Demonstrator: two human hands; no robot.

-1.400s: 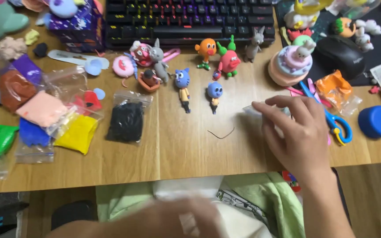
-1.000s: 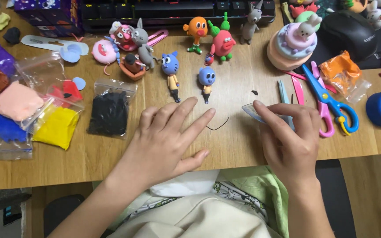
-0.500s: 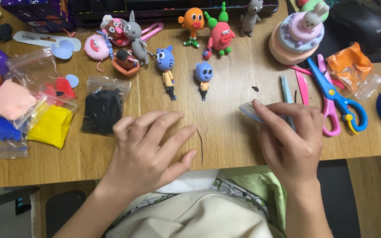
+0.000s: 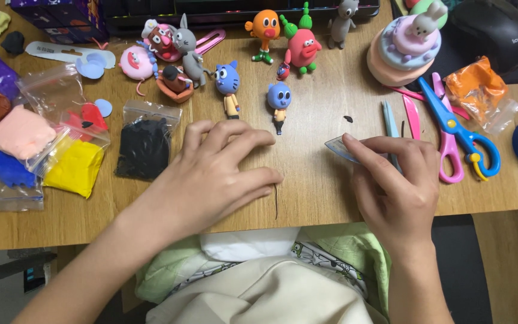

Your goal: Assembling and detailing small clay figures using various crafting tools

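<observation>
- Clay strand (image 4: 276, 201): thin, dark, rolled thread lying on the tabletop (image 4: 325, 180) near its front edge; long axis runs front-to-back.
- Left hand (image 4: 211, 174): flat on the tabletop, fingers spread and released, grasping nothing. Fingertips rest just beside the strand's upper end; the strand lies to this hand's right. This hand is nearer.
- Right hand (image 4: 394, 186): pinches a small clear plastic blade (image 4: 340, 148) between thumb and forefinger; the strand lies to its left, apart from it.
- Black clay bag (image 4: 146, 144): left of the left hand, clear of the strand.
- Blue figure (image 4: 279, 105): behind the strand, toward the back edge.
- Dark speck (image 4: 348, 119): possibly a clay crumb; too small to confirm.
</observation>
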